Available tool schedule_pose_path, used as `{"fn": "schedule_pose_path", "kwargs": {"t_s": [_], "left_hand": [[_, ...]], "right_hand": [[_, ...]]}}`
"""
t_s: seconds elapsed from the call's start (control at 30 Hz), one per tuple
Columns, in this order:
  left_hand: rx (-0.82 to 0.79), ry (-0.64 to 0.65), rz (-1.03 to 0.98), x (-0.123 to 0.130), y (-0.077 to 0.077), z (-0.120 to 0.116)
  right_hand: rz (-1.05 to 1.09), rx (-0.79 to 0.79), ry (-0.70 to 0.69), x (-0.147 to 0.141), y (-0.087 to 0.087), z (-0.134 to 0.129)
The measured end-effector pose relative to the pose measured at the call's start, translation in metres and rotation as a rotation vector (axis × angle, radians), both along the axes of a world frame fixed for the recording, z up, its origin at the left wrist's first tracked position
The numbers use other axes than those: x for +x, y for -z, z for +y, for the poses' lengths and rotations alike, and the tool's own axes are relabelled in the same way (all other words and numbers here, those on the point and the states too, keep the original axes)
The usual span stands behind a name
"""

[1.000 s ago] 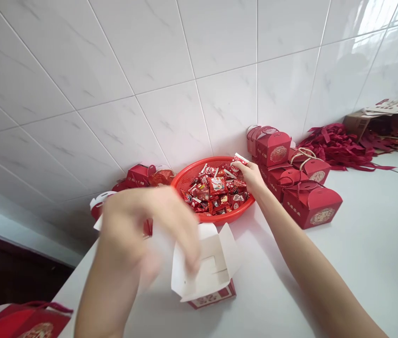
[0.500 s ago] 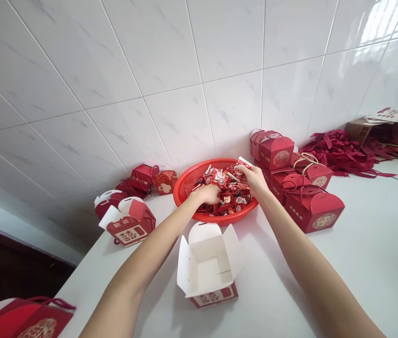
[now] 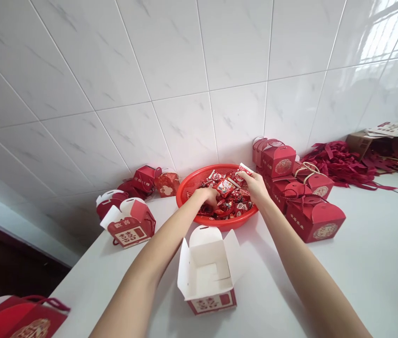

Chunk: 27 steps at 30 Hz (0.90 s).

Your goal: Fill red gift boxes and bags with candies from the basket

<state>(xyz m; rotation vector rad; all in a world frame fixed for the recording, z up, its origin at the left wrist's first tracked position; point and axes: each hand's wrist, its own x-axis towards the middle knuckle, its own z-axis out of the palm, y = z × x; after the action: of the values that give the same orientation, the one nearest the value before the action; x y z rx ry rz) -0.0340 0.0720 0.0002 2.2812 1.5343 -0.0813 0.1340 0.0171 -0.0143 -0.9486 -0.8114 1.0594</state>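
A red plastic basket [image 3: 220, 224] full of red wrapped candies [image 3: 225, 188] stands against the wall. My left hand [image 3: 210, 197] reaches in among the candies, its fingers mostly hidden there. Over the basket's right side, my right hand [image 3: 254, 184] pinches red and white wrapped candy [image 3: 244, 170]. In front of the basket, nearer to me, is an open box [image 3: 208, 277], white inside and red outside, with its flaps spread and nothing inside.
Closed red boxes [image 3: 317, 218] are stacked right of the basket. Behind them lie dark red ribbons [image 3: 338, 162] and a cardboard box [image 3: 359, 143]. More red boxes [image 3: 130, 227] stand at left, another [image 3: 26, 319] at the lower left corner.
The whole view has shifted slightly, with things lower in the picture. My left hand has moved a little left among the candies. My right hand keeps its pinch.
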Motion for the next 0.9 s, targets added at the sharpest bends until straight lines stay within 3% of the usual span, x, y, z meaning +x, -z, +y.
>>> {"fn": "schedule_pose_path", "kwargs": {"t_s": [0.17, 0.37, 0.6, 0.9], "left_hand": [[0.041, 0.009, 0.215, 0.004, 0.004, -0.010], [0.096, 0.132, 0.420, 0.010, 0.001, -0.019], [0.116, 0.164, 0.310, 0.007, 0.004, -0.022], [-0.085, 0.223, 0.054, -0.004, 0.008, -0.021]], "right_hand": [[0.003, -0.004, -0.007, -0.001, 0.000, 0.001], [0.004, -0.015, -0.016, -0.002, 0.002, -0.001], [-0.030, 0.003, -0.005, -0.002, 0.003, -0.004], [-0.064, 0.022, -0.017, -0.003, 0.000, -0.007]]}}
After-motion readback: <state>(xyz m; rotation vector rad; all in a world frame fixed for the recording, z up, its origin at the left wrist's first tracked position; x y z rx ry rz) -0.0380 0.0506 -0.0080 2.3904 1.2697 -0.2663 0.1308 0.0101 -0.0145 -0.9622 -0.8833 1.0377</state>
